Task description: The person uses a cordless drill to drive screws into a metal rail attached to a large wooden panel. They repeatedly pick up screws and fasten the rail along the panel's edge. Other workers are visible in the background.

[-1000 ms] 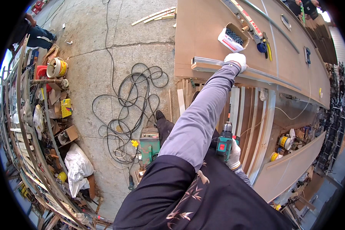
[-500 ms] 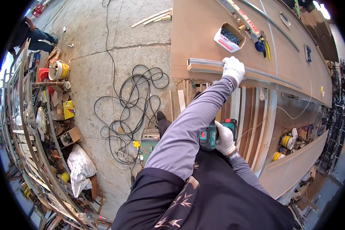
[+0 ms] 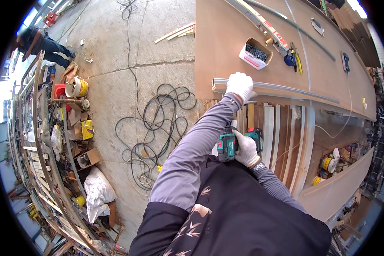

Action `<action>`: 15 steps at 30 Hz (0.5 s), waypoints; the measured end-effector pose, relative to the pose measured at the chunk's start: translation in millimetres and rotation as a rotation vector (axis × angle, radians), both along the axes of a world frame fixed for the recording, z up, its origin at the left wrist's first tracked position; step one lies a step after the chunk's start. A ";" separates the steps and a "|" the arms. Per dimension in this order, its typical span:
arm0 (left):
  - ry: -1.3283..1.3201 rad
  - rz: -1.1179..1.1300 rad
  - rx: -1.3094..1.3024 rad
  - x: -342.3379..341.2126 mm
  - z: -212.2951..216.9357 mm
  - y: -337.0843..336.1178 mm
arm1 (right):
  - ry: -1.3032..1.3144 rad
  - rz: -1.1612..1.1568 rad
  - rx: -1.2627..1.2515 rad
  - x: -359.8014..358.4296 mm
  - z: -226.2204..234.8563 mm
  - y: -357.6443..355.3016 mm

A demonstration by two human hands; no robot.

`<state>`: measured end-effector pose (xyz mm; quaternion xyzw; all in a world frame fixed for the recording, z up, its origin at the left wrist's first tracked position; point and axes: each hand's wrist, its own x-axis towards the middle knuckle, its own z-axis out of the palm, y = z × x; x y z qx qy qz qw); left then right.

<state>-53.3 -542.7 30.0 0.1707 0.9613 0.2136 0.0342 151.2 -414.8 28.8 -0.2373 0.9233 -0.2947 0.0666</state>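
Observation:
My left hand (image 3: 240,87), in a white knit glove, is closed over a long silver metal rail (image 3: 281,88) near its left end. The rail lies along a wooden strip (image 3: 219,88) at the near edge of a brown board (image 3: 219,38). My right hand (image 3: 246,149), gloved too, grips a green and black cordless drill (image 3: 227,146) close to my body, below the rail. The drill's tip is partly covered by my left sleeve. Beyond the rail stands an open white box (image 3: 252,60) filled with dark screws.
A blue tape measure (image 3: 289,60), yellow-handled pliers (image 3: 299,64) and a spirit level (image 3: 264,26) lie beyond the rail. Black cable (image 3: 146,112) coils on the floor to the left. Cluttered racks (image 3: 40,141) line the far left; a person (image 3: 47,46) stands behind them.
My left hand has slid left along the rail toward its end. My right hand has brought the drill slightly up and left. The whole view has shifted a little.

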 end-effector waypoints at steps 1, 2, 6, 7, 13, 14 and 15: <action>0.011 0.009 -0.001 0.8 -1.4 -2.7 | 0.013 -0.009 0.005 0.9 -5.4 -0.2; 0.021 0.017 -0.002 2.4 -2.2 -3.4 | 0.026 -0.018 0.010 2.4 -8.4 -0.1; -0.024 0.129 -0.051 4.4 2.8 20.7 | 0.044 -0.061 0.020 8.9 -10.2 2.2; -0.011 0.132 -0.046 5.4 1.4 27.4 | 0.052 -0.060 0.029 9.3 -9.2 2.2; 0.089 0.065 0.006 4.4 -11.0 27.4 | 0.055 -0.039 0.084 8.9 -8.2 1.4; 0.099 0.050 0.004 4.0 -11.0 26.1 | 0.055 -0.039 0.084 8.3 -8.4 -0.4; 0.101 0.043 0.006 3.1 -11.0 24.4 | 0.055 -0.038 0.084 7.6 -8.7 -2.3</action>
